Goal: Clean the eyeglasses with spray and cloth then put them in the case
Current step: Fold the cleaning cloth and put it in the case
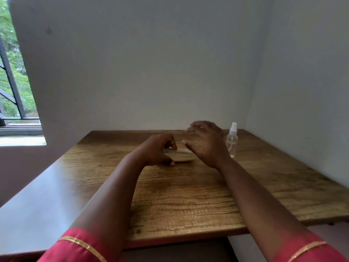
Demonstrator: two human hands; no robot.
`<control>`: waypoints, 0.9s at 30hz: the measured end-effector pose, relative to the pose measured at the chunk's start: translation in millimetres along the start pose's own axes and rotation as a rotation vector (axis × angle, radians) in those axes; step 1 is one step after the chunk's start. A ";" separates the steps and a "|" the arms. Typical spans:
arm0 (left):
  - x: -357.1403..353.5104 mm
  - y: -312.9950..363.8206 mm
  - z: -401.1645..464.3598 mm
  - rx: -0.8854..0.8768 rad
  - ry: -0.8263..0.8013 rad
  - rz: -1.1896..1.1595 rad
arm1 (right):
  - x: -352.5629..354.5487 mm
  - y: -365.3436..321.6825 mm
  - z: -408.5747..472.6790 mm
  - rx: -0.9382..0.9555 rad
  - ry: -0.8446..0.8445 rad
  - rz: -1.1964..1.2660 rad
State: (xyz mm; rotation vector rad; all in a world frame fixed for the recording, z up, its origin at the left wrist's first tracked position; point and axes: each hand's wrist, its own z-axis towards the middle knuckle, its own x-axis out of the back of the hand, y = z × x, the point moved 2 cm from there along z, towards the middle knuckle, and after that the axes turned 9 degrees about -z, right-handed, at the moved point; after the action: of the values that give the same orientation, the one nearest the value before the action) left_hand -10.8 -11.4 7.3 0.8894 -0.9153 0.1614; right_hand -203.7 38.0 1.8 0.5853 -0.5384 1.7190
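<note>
Head view: wood counter [188, 195] in a wall corner. Left hand [158, 150] curled, fingertips pinching the near-left end of a flat tan case [182, 157] lying on the counter. Right hand [205, 143] raised just above the case's right end, fingers loosely spread, blurred, holding nothing visible. Spray bottle [232, 140] upright just right of that hand. Glasses and cloth can't be made out.

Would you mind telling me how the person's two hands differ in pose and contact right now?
The left hand is low, its fingers curled in a grip on the flat tan case on the wooden table; the right hand is raised above the case, fingers loosely spread and blurred, holding nothing visible. The right hand is beside the spray bottle; the left is farther from it. Both are bare, with red gold-trimmed sleeves.
</note>
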 end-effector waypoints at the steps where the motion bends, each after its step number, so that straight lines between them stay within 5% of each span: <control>1: -1.2 -0.6 0.4 0.001 -0.012 0.012 | 4.6 5.4 0.4 -0.053 0.123 -0.068; 4: -3.4 -3.7 0.4 0.009 -0.030 0.014 | 9.7 25.1 -3.0 -0.293 0.280 -0.225; 12: -3.8 -1.6 0.2 -0.004 -0.074 0.002 | 0.3 60.6 -12.0 -0.830 0.037 0.030; 27: -4.0 -3.4 1.4 -0.012 -0.036 -0.001 | 8.1 21.9 -0.1 -0.470 -0.179 0.449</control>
State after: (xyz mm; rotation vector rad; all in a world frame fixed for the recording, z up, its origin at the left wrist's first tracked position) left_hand -12.5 -13.6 2.7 0.8835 -0.9485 0.1394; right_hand -226.6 39.5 5.9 0.2896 -1.2342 1.8710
